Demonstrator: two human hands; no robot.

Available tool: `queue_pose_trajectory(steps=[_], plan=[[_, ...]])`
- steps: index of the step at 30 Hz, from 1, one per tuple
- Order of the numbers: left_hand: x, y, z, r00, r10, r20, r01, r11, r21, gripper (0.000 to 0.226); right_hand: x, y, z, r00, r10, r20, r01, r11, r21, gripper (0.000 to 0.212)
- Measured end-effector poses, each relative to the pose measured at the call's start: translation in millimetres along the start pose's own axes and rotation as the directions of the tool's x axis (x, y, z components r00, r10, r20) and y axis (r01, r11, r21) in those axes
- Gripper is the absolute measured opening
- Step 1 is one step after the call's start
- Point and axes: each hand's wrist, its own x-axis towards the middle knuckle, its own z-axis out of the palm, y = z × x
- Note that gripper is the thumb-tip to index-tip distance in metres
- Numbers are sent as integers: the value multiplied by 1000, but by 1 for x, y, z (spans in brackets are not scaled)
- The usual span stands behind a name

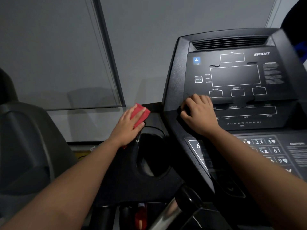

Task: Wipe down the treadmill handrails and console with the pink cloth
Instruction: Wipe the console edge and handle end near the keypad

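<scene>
left hand (127, 128) grip flat, fingers straight, pressing cloth (141, 114) at console's (235, 75) 9 o'clock, right hand (199, 113) grip curled on console edge

From my feed the console (232, 77) fills the right half of the frame, with the keypad (265, 150) below its display panel at lower right. My right hand (199, 113) sits at the console's left edge, fingers curled over the rim, under the display windows. Left of the console, at frame centre, a cup holder (152, 155) is sunk in the side tray. My left hand (127, 128) lies flat on the cloth (141, 114) just above its rim. A handrail (167, 213) crosses bottom centre. A window blind (58, 55) hangs behind at upper left, and another machine (20, 138) stands at the left edge.
</scene>
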Motion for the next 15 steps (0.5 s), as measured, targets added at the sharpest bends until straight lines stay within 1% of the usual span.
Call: queue_pose_trajectory(steps=[2,3,4,5,6,8,10,13,15], plan=[[5,3,-7,990,-137,13,137,977,-165,53,1,-1,4,1000,30,-1,-30,999,-11,31],[9,5,-9,982,-189,26,190,958,-213,51,1,-1,6,999,39,-3,-39,999,-20,33],[14,7,-10,975,-218,40,221,951,-214,49,1,-1,7,999,46,-5,-46,999,-24,35],[17,9,-10,973,-228,34,231,957,-178,49,2,-2,8,999,49,-4,-49,999,-20,35],[19,12,-8,975,-221,0,219,968,-120,48,2,-2,9,999,49,1,-49,999,-11,35],[21,17,-1,978,-183,-100,182,983,-23,48,1,-1,10,998,57,4,-57,998,14,35],[24,20,5,978,-141,-155,146,989,22,52,1,-2,11,998,55,-27,-54,998,25,35],[34,16,7,978,-131,-164,135,991,15,56,4,-5,11,998,13,-54,-12,1000,27,42],[43,17,4,972,-165,-165,156,986,-64,49,7,-3,8,997,-74,-37,75,997,7,49]])
